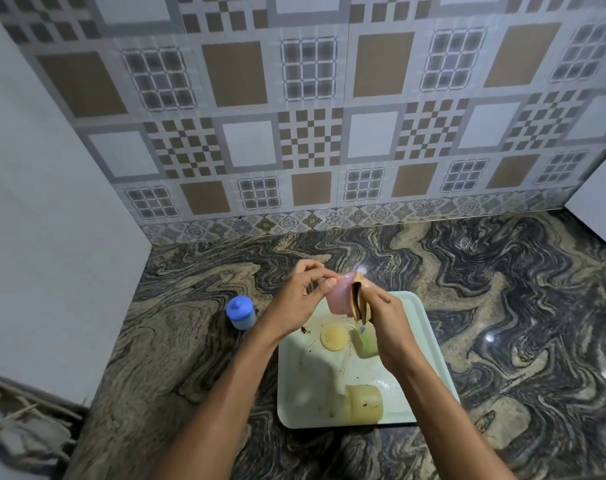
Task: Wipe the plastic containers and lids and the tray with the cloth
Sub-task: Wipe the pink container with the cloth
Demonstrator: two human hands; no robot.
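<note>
Nearest, the yellow container [364,403] lies on the tray [423,341], behind both hands. Left hand [305,292] pinches the pink container [339,294], likely light and slick, by its rim; right hand [381,313] grips the soft cloth [358,301] against it.

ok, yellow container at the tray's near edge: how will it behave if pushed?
The yellow container seems to lie on its side, so it would probably roll. Translucent plastic, likely light and stiff. Tray looks smeared, so it may slide.
</note>
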